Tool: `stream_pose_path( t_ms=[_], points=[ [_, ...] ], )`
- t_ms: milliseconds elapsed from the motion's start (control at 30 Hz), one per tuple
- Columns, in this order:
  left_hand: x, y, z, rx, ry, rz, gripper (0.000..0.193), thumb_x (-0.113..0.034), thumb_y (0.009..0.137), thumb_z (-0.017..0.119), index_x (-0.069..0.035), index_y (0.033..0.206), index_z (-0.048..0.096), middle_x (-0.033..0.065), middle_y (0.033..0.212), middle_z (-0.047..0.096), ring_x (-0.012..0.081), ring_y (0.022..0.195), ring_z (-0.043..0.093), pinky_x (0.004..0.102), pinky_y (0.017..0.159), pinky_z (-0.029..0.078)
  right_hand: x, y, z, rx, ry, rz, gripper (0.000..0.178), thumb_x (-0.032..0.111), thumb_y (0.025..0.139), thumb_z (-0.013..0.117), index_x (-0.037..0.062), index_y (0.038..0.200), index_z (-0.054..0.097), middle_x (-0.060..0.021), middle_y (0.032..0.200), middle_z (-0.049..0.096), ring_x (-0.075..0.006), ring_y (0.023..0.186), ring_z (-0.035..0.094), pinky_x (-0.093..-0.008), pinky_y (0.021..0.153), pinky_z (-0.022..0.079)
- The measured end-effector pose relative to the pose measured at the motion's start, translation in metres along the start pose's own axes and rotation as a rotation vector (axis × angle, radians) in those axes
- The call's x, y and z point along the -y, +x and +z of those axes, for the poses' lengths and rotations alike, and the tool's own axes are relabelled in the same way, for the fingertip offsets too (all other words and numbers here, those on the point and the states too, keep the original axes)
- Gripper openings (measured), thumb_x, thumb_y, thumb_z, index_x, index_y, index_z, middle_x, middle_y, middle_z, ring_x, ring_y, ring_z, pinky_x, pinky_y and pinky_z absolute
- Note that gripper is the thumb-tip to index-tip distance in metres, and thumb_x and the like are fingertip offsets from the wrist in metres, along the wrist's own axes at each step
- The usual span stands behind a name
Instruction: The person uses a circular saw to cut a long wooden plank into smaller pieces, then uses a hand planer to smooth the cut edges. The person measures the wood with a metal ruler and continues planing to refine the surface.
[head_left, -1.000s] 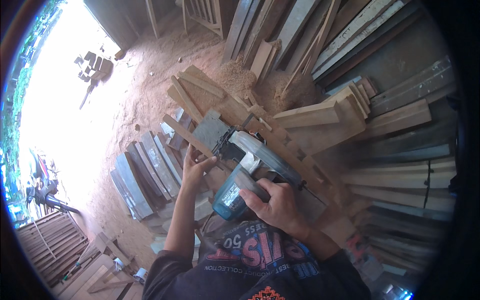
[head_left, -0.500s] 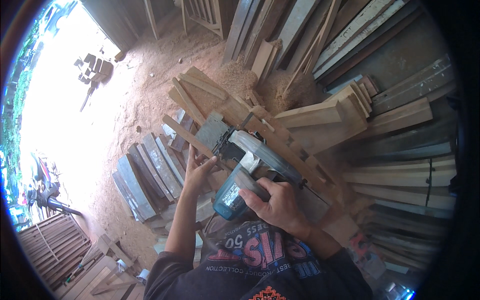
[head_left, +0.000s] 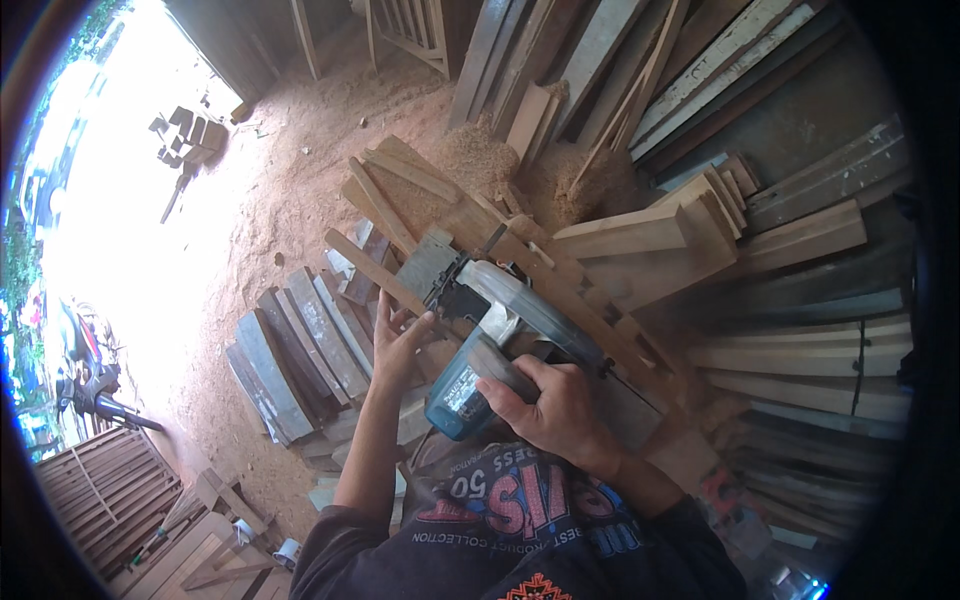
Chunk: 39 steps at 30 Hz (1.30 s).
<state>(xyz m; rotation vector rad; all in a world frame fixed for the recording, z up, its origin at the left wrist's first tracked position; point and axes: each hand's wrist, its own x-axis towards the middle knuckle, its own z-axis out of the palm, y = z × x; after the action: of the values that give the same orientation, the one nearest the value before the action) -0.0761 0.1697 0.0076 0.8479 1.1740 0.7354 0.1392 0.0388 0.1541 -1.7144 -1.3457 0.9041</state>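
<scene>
A teal and grey circular saw [head_left: 462,392] lies over a wooden workpiece below the middle of the view. My right hand [head_left: 552,410] is wrapped round its rear handle, with the thumb on top. The saw's rounded metal guard [head_left: 535,312] hides the blade and the place of any cut. To the left of the saw's front, my left hand [head_left: 402,348] pinches a narrow wooden strip [head_left: 368,265]. Its thumb presses near the saw's base, and its fingers reach along the strip's left side. A flat metal plate [head_left: 428,262] sits just beyond the strip, against the saw's front.
Sawdust-covered boards [head_left: 412,178] extend beyond the saw. Grey planks [head_left: 290,340] lie on the dirt floor [head_left: 270,215] to the left. Stacked timber [head_left: 800,350] fills the right side, and more boards [head_left: 590,70] lean at the back. A slatted wooden panel [head_left: 105,480] is at lower left.
</scene>
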Motion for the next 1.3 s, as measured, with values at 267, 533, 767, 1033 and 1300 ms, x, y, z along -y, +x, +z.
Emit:
stream_pose_path(
  t_ms=[267,533,767,1033,1300],
  points=[
    [0.003,0.002,-0.007,0.022,-0.087,-0.122,0.083,-0.019,0.102,0.078,-0.001,0.167,0.03,0.0226,0.141,0.065,0.0313,0.121,0.071,0.0454,0.094,0.064,0.002,0.004,0.007,-0.012,0.006,-0.016,0.045,0.039,0.097,0.081,-0.0026,0.085,0.071,-0.022,0.066,0.069,-0.0342,0.062,0.076,-0.0414,0.056,0.056],
    [0.006,-0.003,-0.004,-0.053,-0.04,-0.121,0.047,-0.032,0.105,0.074,-0.001,0.139,0.062,0.0108,0.124,0.073,0.0214,0.103,0.073,0.0354,0.088,0.059,0.002,0.004,0.014,-0.042,-0.047,-0.004,0.048,0.044,0.095,0.082,-0.0025,0.086,0.072,-0.0239,0.069,0.07,-0.0409,0.069,0.077,-0.0449,0.06,0.059],
    [0.003,0.006,-0.017,0.012,0.055,-0.024,0.041,-0.026,0.109,0.068,0.001,0.14,0.061,0.0128,0.125,0.073,0.0189,0.108,0.072,0.0318,0.089,0.058,0.002,0.006,0.025,-0.077,-0.02,-0.04,0.06,0.058,0.096,0.077,-0.0016,0.085,0.073,-0.0232,0.062,0.068,-0.0416,0.061,0.074,-0.0481,0.058,0.059],
    [-0.003,0.008,-0.02,0.051,0.01,-0.019,0.048,-0.026,0.108,0.068,0.004,0.145,0.058,0.0163,0.128,0.073,0.0224,0.117,0.071,0.033,0.099,0.056,0.006,0.01,0.024,-0.053,-0.021,-0.042,0.07,0.064,0.097,0.073,-0.0031,0.078,0.069,-0.024,0.058,0.065,-0.0414,0.055,0.072,-0.0486,0.057,0.059],
    [-0.002,0.023,-0.033,0.011,0.046,-0.014,0.043,-0.025,0.108,0.068,0.003,0.14,0.062,0.0145,0.126,0.073,0.021,0.118,0.07,0.0336,0.102,0.054,0.006,0.024,0.035,-0.052,0.009,-0.05,0.07,0.064,0.097,0.073,-0.0031,0.078,0.069,-0.0244,0.059,0.065,-0.0421,0.056,0.071,-0.0491,0.056,0.058]
  ],
)
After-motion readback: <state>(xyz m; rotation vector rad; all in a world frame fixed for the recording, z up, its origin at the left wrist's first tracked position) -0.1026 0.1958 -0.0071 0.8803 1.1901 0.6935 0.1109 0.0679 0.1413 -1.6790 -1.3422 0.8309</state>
